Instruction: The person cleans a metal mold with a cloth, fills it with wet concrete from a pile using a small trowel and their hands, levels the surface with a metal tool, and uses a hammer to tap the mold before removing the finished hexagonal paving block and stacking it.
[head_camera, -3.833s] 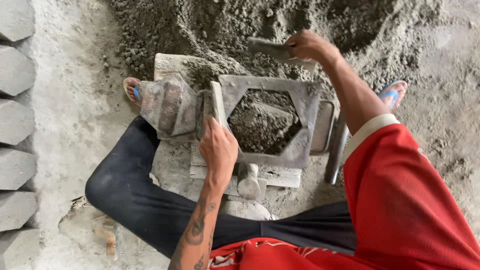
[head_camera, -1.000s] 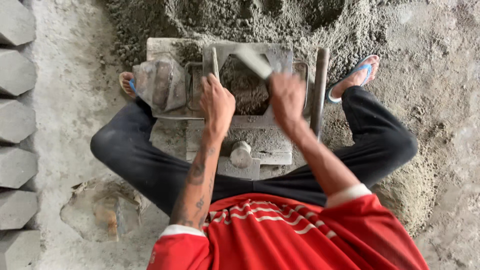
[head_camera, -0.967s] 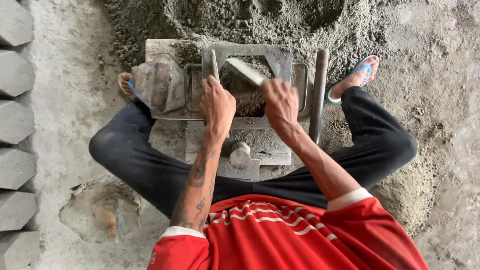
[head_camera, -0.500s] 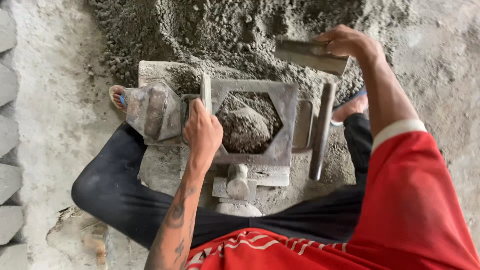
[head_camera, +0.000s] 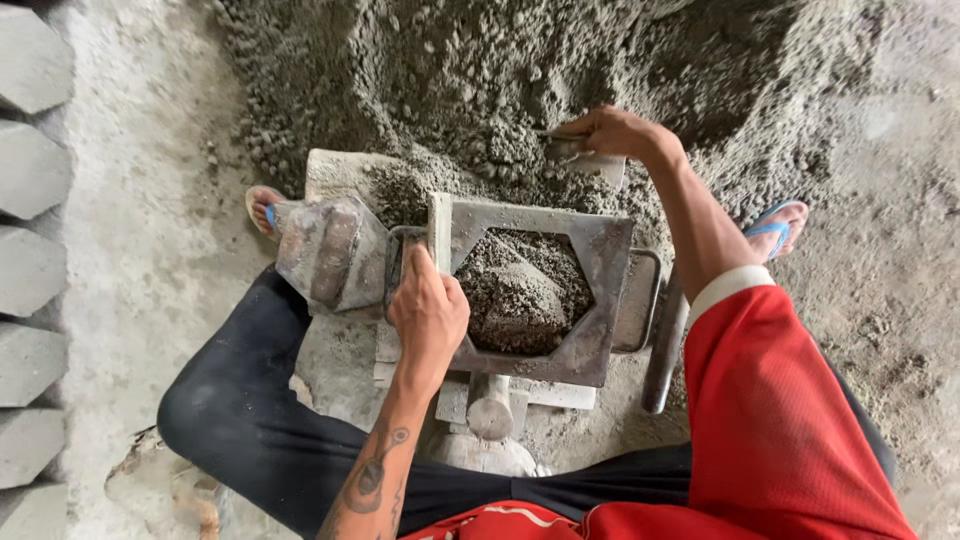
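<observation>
A grey metal mould frame (head_camera: 598, 262) with a hexagonal opening sits between my legs, part filled with a heap of damp cement mix (head_camera: 520, 295). My left hand (head_camera: 428, 310) grips the mould's left edge by an upright handle. Stretched forward, my right hand (head_camera: 612, 133) is shut on a flat metal scoop (head_camera: 590, 160) whose blade is pushed into the big mound of mix (head_camera: 480, 70) beyond the mould. The scoop's front end is buried and hidden.
A hinged metal lid (head_camera: 330, 252) lies open left of the mould. A metal bar (head_camera: 665, 345) rests along its right side. Finished hexagonal blocks (head_camera: 30, 270) line the left edge. My sandalled feet (head_camera: 775, 222) flank the mould on the concrete floor.
My right hand swung the scoop from over the mould out to the pile and has now dug it into the mix. More mix lies in the mould. My left hand stayed on the mould.
</observation>
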